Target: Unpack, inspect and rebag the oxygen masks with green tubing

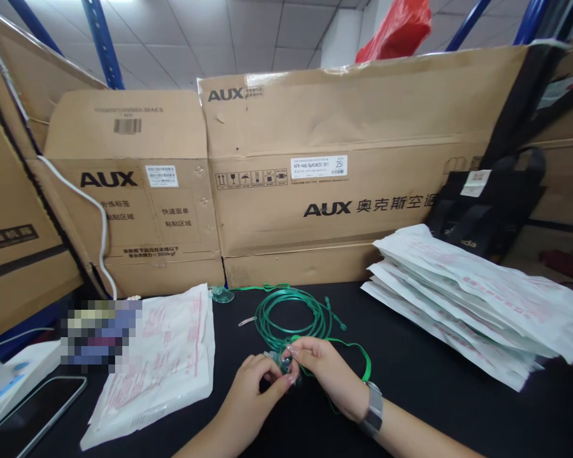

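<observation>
Both my hands meet over the black tabletop, pinching a small see-through green plastic piece (284, 364) that looks like part of an oxygen mask. My left hand (260, 385) grips it from the left with curled fingers. My right hand (322, 366), below a wrist with a grey band, pinches its upper right side. Fingers hide most of its shape. A green elastic strap (367, 366) loops out beside my right hand. Just beyond lies a coil of green tubing (293, 312) with connector ends to the right. Another clear green mask-like piece (222, 294) rests at the back.
White printed packages (458, 305) are stacked on the right. A flat white package (172, 356) lies left, near a phone (38, 416). AUX cardboard boxes (286, 229) wall off the back, with a black bag (482, 210) at the right. A white cable (102, 235) hangs at left.
</observation>
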Demonstrator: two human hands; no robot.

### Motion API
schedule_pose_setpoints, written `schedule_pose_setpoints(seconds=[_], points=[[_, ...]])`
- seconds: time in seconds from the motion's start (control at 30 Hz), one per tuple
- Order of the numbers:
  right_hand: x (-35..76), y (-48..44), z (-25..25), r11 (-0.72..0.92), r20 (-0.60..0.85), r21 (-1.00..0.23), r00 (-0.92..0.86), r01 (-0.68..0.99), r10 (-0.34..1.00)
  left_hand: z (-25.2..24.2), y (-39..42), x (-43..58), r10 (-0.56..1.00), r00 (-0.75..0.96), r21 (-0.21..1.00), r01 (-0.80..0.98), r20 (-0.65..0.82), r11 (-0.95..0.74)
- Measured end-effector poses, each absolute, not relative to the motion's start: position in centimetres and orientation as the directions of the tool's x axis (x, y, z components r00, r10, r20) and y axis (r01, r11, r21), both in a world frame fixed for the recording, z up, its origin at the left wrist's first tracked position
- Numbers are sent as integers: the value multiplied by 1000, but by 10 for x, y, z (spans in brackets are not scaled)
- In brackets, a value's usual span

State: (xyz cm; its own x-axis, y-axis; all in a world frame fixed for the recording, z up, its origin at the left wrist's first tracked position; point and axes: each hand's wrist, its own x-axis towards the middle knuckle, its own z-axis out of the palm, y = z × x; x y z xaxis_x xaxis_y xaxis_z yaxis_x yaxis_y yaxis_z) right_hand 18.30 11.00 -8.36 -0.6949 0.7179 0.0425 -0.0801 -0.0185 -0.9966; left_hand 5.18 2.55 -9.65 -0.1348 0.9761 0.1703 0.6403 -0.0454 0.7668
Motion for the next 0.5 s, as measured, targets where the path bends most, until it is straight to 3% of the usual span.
schedule_pose_setpoints(seconds=[0.3, 0.4, 0.5], points=[[183, 107, -80, -133, -4, -984, -721, -122, 693, -96, 25, 49, 975, -172, 783, 622, 143, -5], [183, 108, -79, 1, 28, -999, -747, -36, 664, -94, 27, 44, 979, -186, 850, 526, 88, 24], [186, 107, -76, 236, 77, -965, -731, 117, 678, -94, 29, 41, 982, -179, 914, 406, 57, 21]])
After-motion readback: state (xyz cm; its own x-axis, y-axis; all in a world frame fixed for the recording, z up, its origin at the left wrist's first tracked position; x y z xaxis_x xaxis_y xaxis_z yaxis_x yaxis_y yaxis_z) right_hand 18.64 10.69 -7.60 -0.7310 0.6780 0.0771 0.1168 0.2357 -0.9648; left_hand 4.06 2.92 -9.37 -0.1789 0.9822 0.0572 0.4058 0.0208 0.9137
